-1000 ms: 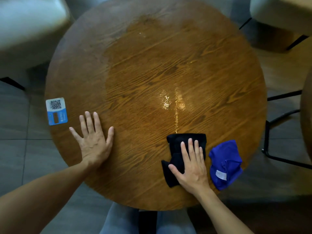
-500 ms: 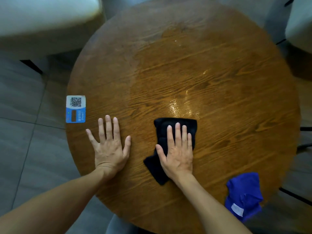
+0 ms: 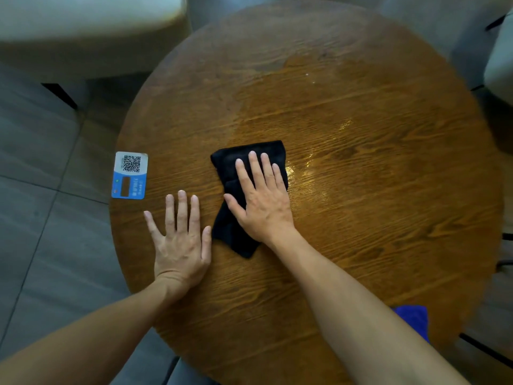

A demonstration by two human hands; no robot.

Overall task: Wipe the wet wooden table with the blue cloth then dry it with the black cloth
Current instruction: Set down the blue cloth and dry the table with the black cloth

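The round wooden table (image 3: 361,218) fills the view, with a wet glossy patch across its middle and right. A folded black cloth (image 3: 236,237) lies on the table left of centre. My right hand (image 3: 263,201) presses flat on the black cloth with fingers spread. My left hand (image 3: 180,243) rests flat on the bare wood just left of the cloth, holding nothing. A corner of the blue cloth (image 3: 413,319) shows at the table's near right edge, mostly hidden behind my right forearm.
A white and blue QR-code card (image 3: 130,175) sits at the table's left edge. A pale upholstered seat (image 3: 83,31) stands at the far left, another (image 3: 499,68) at the far right. Grey tiled floor surrounds the table.
My right hand has slid the black cloth away from the blue cloth, leftward and farther across the table toward the wet shine. My left hand has stayed flat on the wood.
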